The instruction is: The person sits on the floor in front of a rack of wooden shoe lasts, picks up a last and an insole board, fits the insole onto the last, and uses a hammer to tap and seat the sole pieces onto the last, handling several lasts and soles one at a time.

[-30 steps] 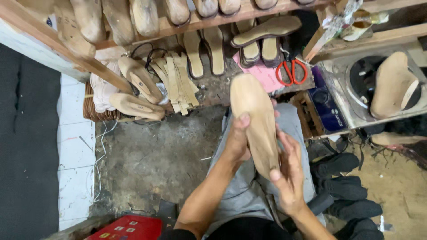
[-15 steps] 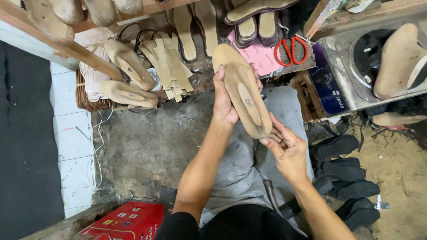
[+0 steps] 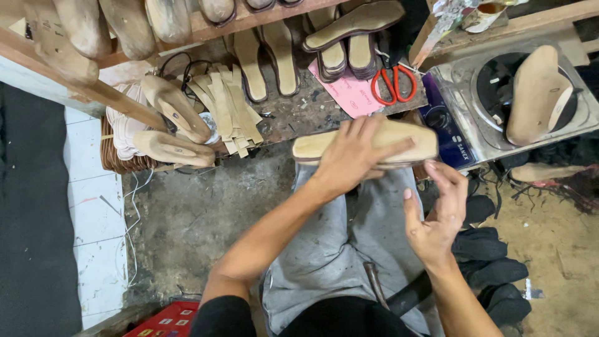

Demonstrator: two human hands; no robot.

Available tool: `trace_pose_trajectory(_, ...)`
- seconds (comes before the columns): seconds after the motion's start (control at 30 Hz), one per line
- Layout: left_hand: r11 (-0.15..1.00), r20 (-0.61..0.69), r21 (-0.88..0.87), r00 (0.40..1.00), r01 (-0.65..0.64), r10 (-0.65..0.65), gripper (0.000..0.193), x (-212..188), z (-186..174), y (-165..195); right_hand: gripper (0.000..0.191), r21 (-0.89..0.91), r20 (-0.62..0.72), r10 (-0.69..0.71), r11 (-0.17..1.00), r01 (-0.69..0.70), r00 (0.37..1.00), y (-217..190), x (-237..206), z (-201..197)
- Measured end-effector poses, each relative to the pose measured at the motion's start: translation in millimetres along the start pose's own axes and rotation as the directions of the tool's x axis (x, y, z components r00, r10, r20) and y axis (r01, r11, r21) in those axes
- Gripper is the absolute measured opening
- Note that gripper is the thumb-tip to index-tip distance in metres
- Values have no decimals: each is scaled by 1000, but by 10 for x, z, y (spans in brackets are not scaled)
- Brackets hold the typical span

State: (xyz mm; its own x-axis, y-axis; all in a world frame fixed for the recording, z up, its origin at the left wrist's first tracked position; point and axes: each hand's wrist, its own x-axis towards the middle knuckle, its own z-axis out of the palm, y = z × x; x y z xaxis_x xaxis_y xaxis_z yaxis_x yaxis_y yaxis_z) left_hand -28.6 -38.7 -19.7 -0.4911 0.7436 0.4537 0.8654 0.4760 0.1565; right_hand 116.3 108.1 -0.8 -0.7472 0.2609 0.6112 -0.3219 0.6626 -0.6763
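My left hand (image 3: 352,153) lies over a tan wooden shoe last with an insole (image 3: 312,147), gripping it so that it rests crosswise on my knees in grey trousers (image 3: 324,249). Fingers cover the last's middle; both ends show. My right hand (image 3: 437,215) hovers just below the last's right end, fingers apart and holding nothing, fingertips close to the last but apart from it.
A low wooden bench (image 3: 293,112) carries strips of tan leather (image 3: 228,112), insoles, red scissors (image 3: 393,84) and a pink sheet. Wooden lasts (image 3: 175,106) sit on a rail at left. A metal machine (image 3: 499,93) stands at right, dark shoe uppers (image 3: 493,262) on the floor.
The last has turned from upright and slanted to lying crosswise on my knees. My right hand has let go of its lower end and opened.
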Motion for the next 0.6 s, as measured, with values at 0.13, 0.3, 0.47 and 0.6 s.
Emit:
trace_pose_trajectory(0.13, 976, 155, 184, 984, -113, 85, 74, 6, 181, 71, 52, 95, 92, 159, 981, -167, 983, 208, -19, 172)
trace_pose_trajectory(0.3, 999, 295, -9, 955, -40, 41, 68, -6, 252, 83, 59, 1, 148, 148, 989, -150, 978, 357, -14, 214)
trace_pose_trajectory(0.47, 730, 105, -662, 986, 169, -133, 55, 37, 142, -91, 73, -507, 445, 176, 858, 85, 878, 305, 132, 266)
trace_pose_trajectory(0.6, 581, 12, -802, 975, 141, -221, 56, 29, 116, -136, 62, -630, 615, 136, 677, 380, 777, 226, 249, 390)
